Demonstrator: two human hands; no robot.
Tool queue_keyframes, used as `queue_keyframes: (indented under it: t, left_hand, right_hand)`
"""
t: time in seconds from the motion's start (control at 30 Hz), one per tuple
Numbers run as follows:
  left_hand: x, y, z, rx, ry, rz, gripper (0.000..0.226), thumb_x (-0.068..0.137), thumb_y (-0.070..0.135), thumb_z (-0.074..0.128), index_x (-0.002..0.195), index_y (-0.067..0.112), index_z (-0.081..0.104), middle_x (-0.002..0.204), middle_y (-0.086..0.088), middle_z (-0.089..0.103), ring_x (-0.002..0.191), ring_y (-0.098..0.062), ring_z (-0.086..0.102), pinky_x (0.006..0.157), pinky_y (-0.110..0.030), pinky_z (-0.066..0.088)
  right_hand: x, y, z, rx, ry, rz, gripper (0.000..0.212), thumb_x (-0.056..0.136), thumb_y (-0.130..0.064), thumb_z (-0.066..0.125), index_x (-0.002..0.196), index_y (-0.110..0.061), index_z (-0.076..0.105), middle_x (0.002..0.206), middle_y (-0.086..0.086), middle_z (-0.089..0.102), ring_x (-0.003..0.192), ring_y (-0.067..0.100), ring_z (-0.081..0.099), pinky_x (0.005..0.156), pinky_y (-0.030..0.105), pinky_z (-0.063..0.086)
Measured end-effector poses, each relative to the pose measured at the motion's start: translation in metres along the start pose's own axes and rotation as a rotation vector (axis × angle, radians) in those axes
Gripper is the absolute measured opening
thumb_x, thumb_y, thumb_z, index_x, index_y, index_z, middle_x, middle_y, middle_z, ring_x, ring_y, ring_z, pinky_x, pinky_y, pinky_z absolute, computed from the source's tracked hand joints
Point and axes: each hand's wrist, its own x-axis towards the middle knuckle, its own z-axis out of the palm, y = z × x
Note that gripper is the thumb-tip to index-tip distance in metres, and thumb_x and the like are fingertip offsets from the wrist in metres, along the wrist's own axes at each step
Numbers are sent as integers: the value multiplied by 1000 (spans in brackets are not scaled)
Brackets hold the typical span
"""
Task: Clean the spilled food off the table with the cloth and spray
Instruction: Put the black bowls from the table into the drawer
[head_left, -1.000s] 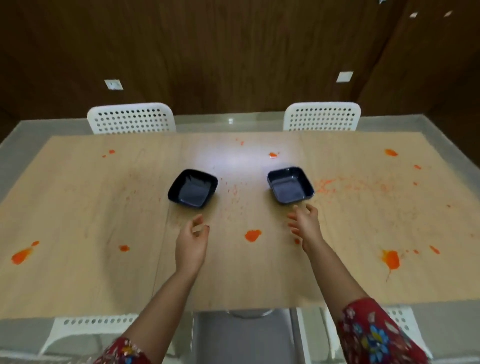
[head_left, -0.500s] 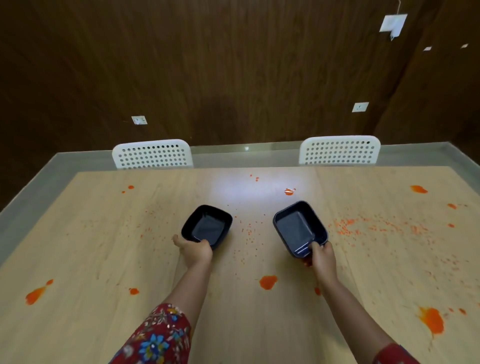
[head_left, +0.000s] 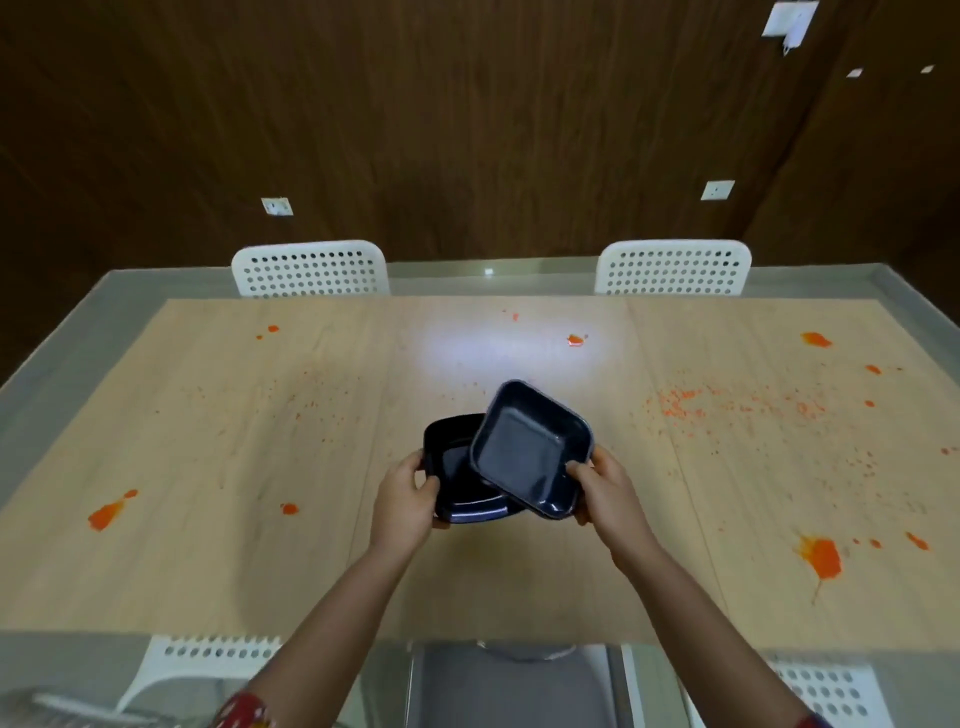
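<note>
**Centre.** I see two dark, glossy, square dishes with rounded corners, held over the near middle of the table. The left hand (head_left: 402, 499) grips the lower dish (head_left: 452, 467). Its thumb lies over the near-left rim and its fingers curl underneath, hidden. The right hand (head_left: 605, 486) pinches the upper dish (head_left: 530, 449) at its near-right corner, thumb on the inner wall and the other fingers out of sight below. The upper dish is tilted, far corner raised, and covers the right part of the lower dish. I cannot tell whether the two dishes touch, nor whether the lower one rests on the top.

**Surface.** The rectangular table (head_left: 208, 571) has a pale, matt wood-grain top inside a grey translucent border. The spilled food lies on the top as orange matter:
- a wet-looking blotch (head_left: 821, 556) at the near right, with a thin run below it
- a smear (head_left: 106, 514) at the near left
- small spots towards the far edge
- a grainy scatter of crumbs (head_left: 727, 408) right of centre

**Surround.** Two white perforated plastic chair backs (head_left: 311, 270) stand at the far edge. A red patterned sleeve (head_left: 244, 712) is cut off by the lower frame edge. The dark wood-panelled wall (head_left: 467, 130) carries small white socket plates (head_left: 277, 206), too blurred to read.
</note>
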Motion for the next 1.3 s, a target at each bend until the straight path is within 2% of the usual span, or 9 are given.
queue_keyframes:
  t: [0.27, 0.43, 0.6, 0.7, 0.77, 0.87, 0.97, 1.17, 1.3]
  left_hand:
    - [-97, -11, -32, -105, -156, -28, 31, 100, 11, 46, 121, 30, 58, 111, 16, 65, 81, -13, 70, 53, -30, 56]
    - [-135, -41, -38, -124, -197, -115, 33, 100, 8, 44, 119, 25, 65, 97, 1, 73, 73, -25, 71, 56, -38, 58]
    - [-166, -75, -35, -119, -306, -275, 30, 102, 12, 41, 123, 17, 62, 88, -9, 74, 70, -28, 70, 56, -33, 57]
    - [-175, -92, -31, -98, -434, -371, 30, 105, 19, 36, 128, 18, 56, 105, -4, 69, 80, -25, 71, 68, -34, 59]
    - [-174, -104, -29, 10, -446, -300, 32, 104, 23, 38, 134, 21, 51, 123, -4, 62, 105, -26, 65, 87, -34, 53]
    - [-161, -120, -30, 437, -311, 63, 39, 102, 25, 44, 140, 16, 46, 139, -4, 51, 129, -20, 47, 99, -23, 35]
    - [-144, -129, -30, 755, -207, 260, 52, 100, 29, 46, 149, 20, 32, 155, 0, 30, 143, -18, 26, 115, -34, 24]
    - [-124, -139, -26, 1012, -234, 241, 63, 100, 36, 41, 154, 25, 11, 162, 6, 5, 149, -17, 7, 119, -43, 8]
    - [-128, -155, -21, 1037, -212, 226, 66, 100, 42, 38, 154, 28, 3, 161, 9, -3, 149, -14, 0, 118, -43, 5]
  right_hand:
    - [-71, 41, 19, -390, -154, -28, 30, 99, -20, 43, 125, -34, 49, 67, -8, 64, 55, 1, 57, 57, 25, 42]
    - [-114, 73, 17, -679, -136, -23, 34, 98, -44, 44, 130, -32, 51, 80, -5, 66, 72, 10, 62, 64, 30, 48]
    - [-170, 106, 22, -68, -389, 355, 33, 98, -17, 52, 128, -28, 44, 105, 9, 68, 86, 26, 71, 70, 33, 57]
    - [-186, 140, 25, 31, -243, 452, 32, 97, -5, 45, 126, -17, 47, 96, 20, 70, 76, 31, 72, 64, 31, 56]
    - [-190, 164, 23, 34, -175, 493, 30, 97, -4, 42, 126, -10, 50, 97, 22, 68, 73, 31, 71, 63, 31, 56]
    - [-189, 195, 17, -27, -112, 546, 29, 96, -3, 40, 123, -8, 49, 99, 24, 67, 66, 30, 70, 59, 31, 56]
    - [-182, 225, 16, -93, -48, 614, 31, 95, -1, 39, 124, -10, 47, 101, 24, 64, 58, 29, 66, 57, 32, 57]
    - [-145, 282, 31, -233, -11, 643, 47, 91, 4, 41, 136, -10, 43, 95, 11, 60, 86, 34, 63, 77, 48, 57]
    - [-120, 313, 46, -202, -7, 684, 59, 90, 11, 34, 142, -14, 38, 107, 17, 60, 85, 37, 63, 60, 40, 58]
